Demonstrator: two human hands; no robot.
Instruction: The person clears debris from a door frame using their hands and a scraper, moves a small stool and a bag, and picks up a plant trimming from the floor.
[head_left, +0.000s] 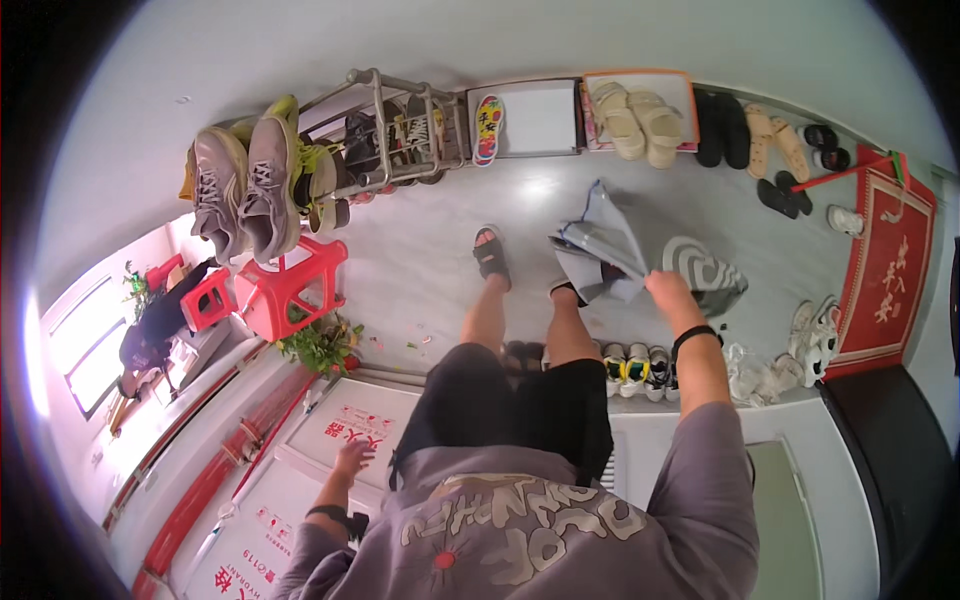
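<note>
My right hand grips a grey sheet-like bag by its gathered middle. The bag has a blue-edged flap on one side and a pale spiral pattern on the other, and it hangs over the floor beside my right foot. Dark contents, hard to make out, show in its folds. My left hand is empty, its fingers apart, in front of a white fire-equipment cabinet. Black sandals are on my feet.
A metal shoe rack, an open white box and cream clogs line the wall. Red plastic stools and a leafy plant stand left; a person bends beyond. Sneakers and a red doormat lie right.
</note>
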